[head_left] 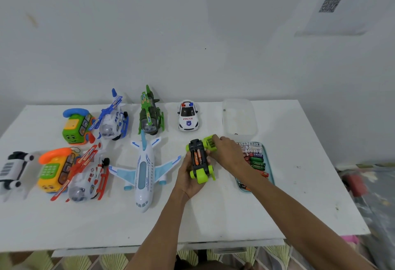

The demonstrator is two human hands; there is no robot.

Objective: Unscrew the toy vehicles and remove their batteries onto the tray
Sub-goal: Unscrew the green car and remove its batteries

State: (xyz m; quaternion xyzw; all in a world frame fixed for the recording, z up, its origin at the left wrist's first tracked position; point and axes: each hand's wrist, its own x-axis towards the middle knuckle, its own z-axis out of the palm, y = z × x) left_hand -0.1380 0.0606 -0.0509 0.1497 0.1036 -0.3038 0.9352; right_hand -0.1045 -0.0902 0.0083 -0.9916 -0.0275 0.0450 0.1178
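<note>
A green and black toy car (199, 158) is held upside down just above the table, right of centre. My left hand (189, 176) cradles it from below and the left. Its battery bay is open, and two orange batteries (198, 156) lie side by side inside. My right hand (226, 150) reaches in from the right, its fingers curled on the car's far green end. Just right of the car lies the light blue tray (270, 168), holding several loose batteries (255, 158), white ones at the back and green and red ones nearer. My right forearm hides part of the tray.
A clear plastic box (238, 117) stands behind the tray. A police car (188, 115), green helicopter (150, 115), blue helicopter (113, 120), white airplane (144, 171), red helicopter (87, 175), two phone toys (75, 126) and a white vehicle (12, 169) fill the left half.
</note>
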